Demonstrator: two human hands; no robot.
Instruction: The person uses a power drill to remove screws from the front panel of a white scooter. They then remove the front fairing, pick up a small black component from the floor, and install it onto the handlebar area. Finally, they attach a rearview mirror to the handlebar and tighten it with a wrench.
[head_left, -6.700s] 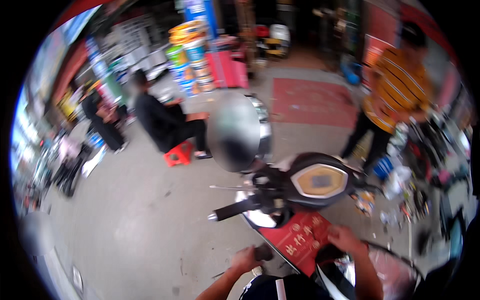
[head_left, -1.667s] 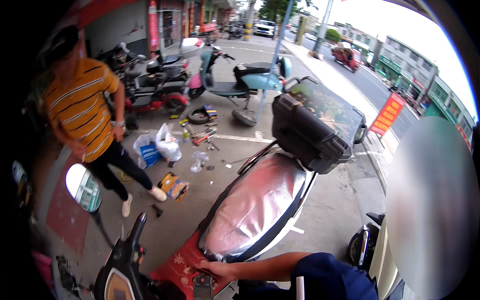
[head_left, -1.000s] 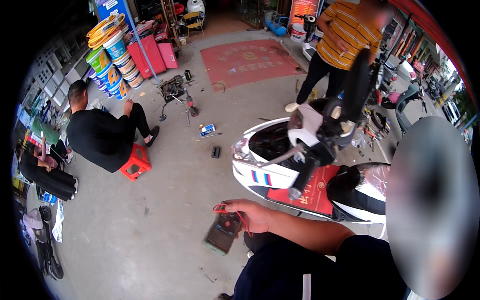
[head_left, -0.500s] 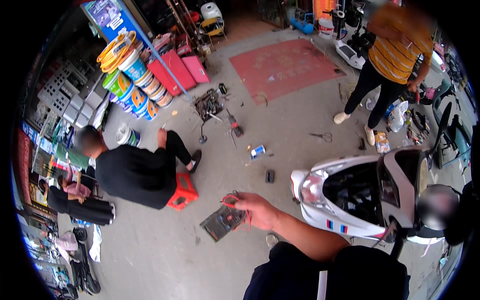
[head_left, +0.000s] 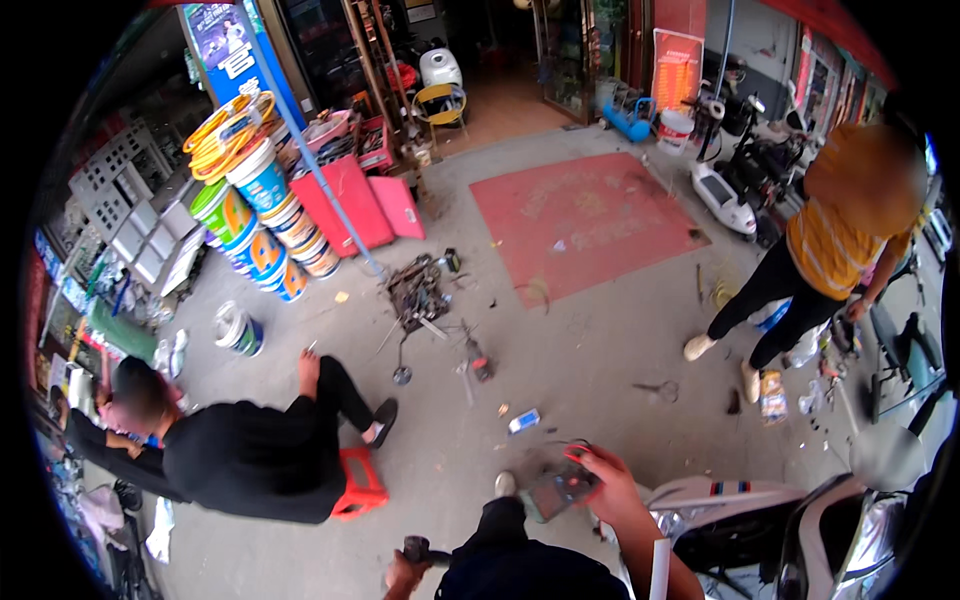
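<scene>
Handheld device (head_left: 558,494) has been shifted right since the earlier frame; left grip (head_left: 403,574) has been brought into view. Device is held above the ground (head_left: 440,470), near centre, clasped by the right grip (head_left: 616,490), red lead (head_left: 577,453) at its fingers. Dark blunt-ended object (head_left: 416,549) is clasped in the left. White scooter (head_left: 760,505) is seen near right.

A dark, boxy handheld device (head_left: 552,496), with a flat greyish panel, is held by its right end in the right hand (head_left: 612,488), tilted, its face upward and slightly blurred; a red cord (head_left: 576,453) loops beside the thumb. A dark, blunt-ended object (head_left: 418,549) juts from the left hand (head_left: 403,574), its kind unclear.
</scene>
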